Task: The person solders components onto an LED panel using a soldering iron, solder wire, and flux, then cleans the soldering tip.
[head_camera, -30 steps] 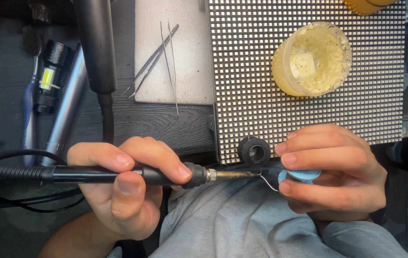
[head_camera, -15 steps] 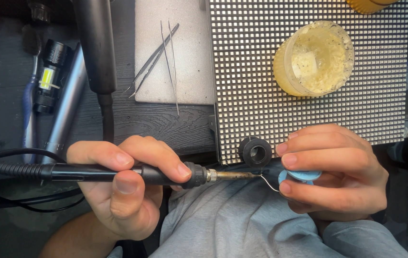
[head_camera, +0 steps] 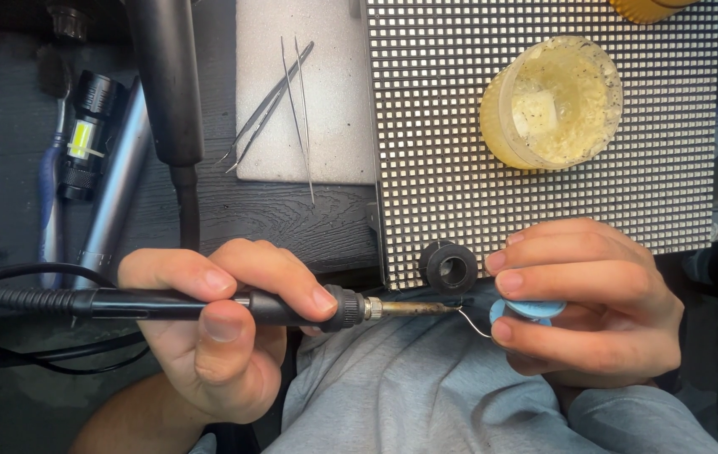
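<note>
Nearest the camera, over the lap in grey cloth, the left hand is wrapped closed around the black handle of a soldering iron, its cord trailing off to the left. The right hand is closed on a small blue spool, pinched between thumb and fingers, and a short curl of solder wire comes out of it to meet the iron's tip. So tip and wire are touching at the lap edge (whether the wire has begun to melt cannot be told). Just beyond sits a small black ring at the lower edge of a dotted grid panel; the iron is not on the panel, so any work there looks not yet begun. Farther off, a yellowish tub stands on the panel, tweezers lie on a pale pad, and a flashlight lies at the left.
</note>
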